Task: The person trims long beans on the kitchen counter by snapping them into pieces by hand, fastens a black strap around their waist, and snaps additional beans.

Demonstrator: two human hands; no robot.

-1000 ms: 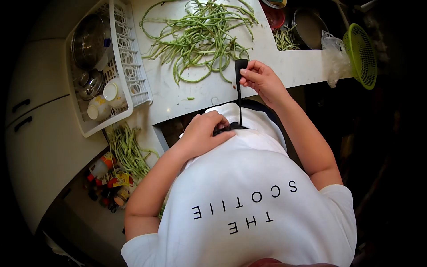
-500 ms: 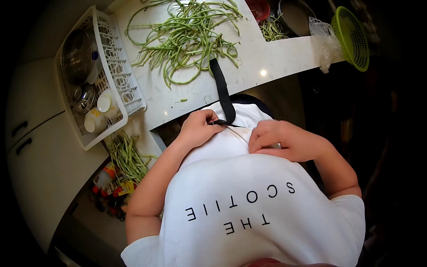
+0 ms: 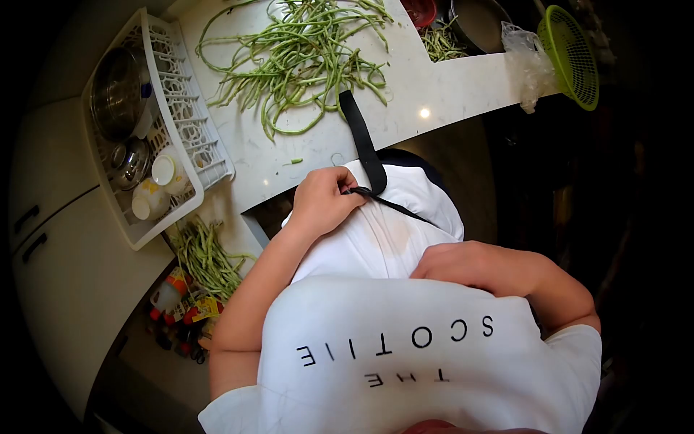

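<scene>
At my waist, my left hand [image 3: 327,200] is closed in a pinch on a thin black cord [image 3: 397,209]. The cord runs to the right across white cloth [image 3: 379,242] that bears a faint brownish stain. A wider black strap [image 3: 359,134] hangs in front, its lower end beside the left fingers. My right hand [image 3: 470,264] is curled against the lower front of the white shirt [image 3: 390,304], which has black letters. Its fingertips are hidden behind a fold of the shirt.
Long green beans [image 3: 311,65] lie heaped on the white counter [image 3: 267,155]. At left stands a white dish rack [image 3: 170,108] with bowls and cups. More beans [image 3: 210,257] sit below it. A green basket [image 3: 571,58] and plastic bag [image 3: 530,69] are at upper right.
My right hand has moved down and right, toward my body, and the shirt fold now covers its fingertips. More of the black cord shows across my waist. My left hand stays nearly in place.
</scene>
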